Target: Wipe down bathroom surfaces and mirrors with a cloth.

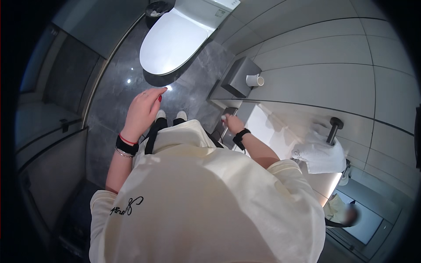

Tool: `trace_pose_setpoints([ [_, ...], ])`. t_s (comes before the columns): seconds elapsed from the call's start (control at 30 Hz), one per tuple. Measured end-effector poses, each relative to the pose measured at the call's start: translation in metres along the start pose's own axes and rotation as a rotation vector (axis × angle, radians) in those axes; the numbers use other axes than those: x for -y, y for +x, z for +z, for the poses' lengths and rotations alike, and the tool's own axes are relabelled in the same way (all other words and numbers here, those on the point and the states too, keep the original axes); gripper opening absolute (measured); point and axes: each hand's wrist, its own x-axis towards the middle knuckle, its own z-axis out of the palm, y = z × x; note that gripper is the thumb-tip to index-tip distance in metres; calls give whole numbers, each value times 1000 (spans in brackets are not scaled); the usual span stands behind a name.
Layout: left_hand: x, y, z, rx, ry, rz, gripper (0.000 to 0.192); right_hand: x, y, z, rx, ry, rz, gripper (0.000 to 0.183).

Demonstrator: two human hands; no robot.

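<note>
My left hand is raised above the grey tiled floor, its fingers bent loosely and holding nothing that I can see. A red cord and a black band circle that wrist. My right hand is over the near edge of a white washbasin counter, its fingers curled at a small pale thing too blurred to name. Whether it grips that thing I cannot tell. A white toilet with its lid down stands in front of me.
A black waste bin stands beside the toilet. On the right wall are a metal box with a paper roll and a dark bar with a white towel. A glass partition lies left; a mirror is at lower right.
</note>
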Motion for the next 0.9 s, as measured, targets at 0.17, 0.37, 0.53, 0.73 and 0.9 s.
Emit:
trace_pose_setpoints([
  [0.17,1,-4,-6,-19,28,-24,31,-23,36,-58,-786,254,-329,37],
  [0.37,1,-13,-13,22,70,-106,29,-41,104,-58,-519,131,-57,53],
  [0.53,0,-14,-15,22,74,-100,29,-29,101,-18,-627,204,-120,57],
  [0.73,-1,-7,-11,9,41,-113,28,-34,92,-20,-585,167,-161,56],
  [0.9,-6,1,-8,2,73,-105,29,-50,138,-60,-557,176,-235,54],
])
